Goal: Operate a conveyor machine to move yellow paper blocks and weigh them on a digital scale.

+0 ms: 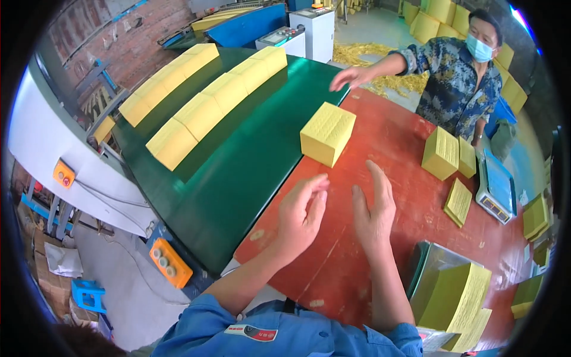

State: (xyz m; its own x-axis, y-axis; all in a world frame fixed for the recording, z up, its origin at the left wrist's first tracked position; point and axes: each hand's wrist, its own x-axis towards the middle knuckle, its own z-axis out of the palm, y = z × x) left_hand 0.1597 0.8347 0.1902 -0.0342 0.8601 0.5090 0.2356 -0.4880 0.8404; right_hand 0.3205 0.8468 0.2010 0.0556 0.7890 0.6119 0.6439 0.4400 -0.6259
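Blue sleeves (285, 333) frame the bottom of the scene as a worker's two bare hands hover over a red table (380, 149), palms facing each other, fingers spread and holding nothing. Left of the hands runs a wide dark green conveyor belt (238, 172), smooth and matte, carrying two slanting rows of yellow paper stacks (202, 110) well beyond the left hand (300, 217). Directly ahead of both hands, a little past the fingertips, a single yellow block of stacked paper (327, 134) sits where belt meets table, cube-like with a finely ribbed top. Near the right hand (373, 214), toward the body, a taller greenish-yellow stack (455, 294) leans against a metal tray (428, 268), its sheets covered in rows of small print. Farther right and ahead, two more yellow blocks (447, 154) stand together, a thinner bundle (458, 202) lying flat beside a grey weighing scale (495, 187). Across the table a co-worker in a patterned shirt stretches an open hand (351, 76) toward the belt's far edge. Far left of the hands, an orange button box (63, 174) is fixed to the conveyor's white side panel, and a second orange control box (171, 263) sits lower, nearer the left forearm.
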